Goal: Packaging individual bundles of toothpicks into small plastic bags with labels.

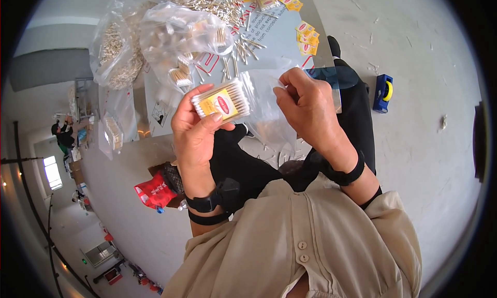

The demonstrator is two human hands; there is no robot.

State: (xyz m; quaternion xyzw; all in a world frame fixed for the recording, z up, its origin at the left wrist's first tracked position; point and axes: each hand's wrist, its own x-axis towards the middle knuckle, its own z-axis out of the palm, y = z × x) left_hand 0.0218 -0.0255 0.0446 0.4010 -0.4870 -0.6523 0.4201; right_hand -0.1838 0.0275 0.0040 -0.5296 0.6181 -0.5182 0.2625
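My left hand (pixel 194 127) is closed around a flat bundle of cotton swabs (pixel 235 97) with a yellow label card on its front, thumb over the card. To its right hangs a clear plastic bag (pixel 266 114), its mouth against the end of the bundle. My right hand (pixel 310 104) pinches the bag's far edge between thumb and fingers; the fingertips are partly hidden. Just beyond my hands, loose cotton swabs (pixel 235 65) lie scattered on the grey printed table sheet (pixel 282 36).
Large clear bags of swabs (pixel 116 55) and packed bundles (pixel 181 75) stand at the table's left. Yellow label cards (pixel 307 38) lie near its right edge. A blue tape dispenser (pixel 382 93) sits on the floor at right, a red bag (pixel 154 191) at lower left.
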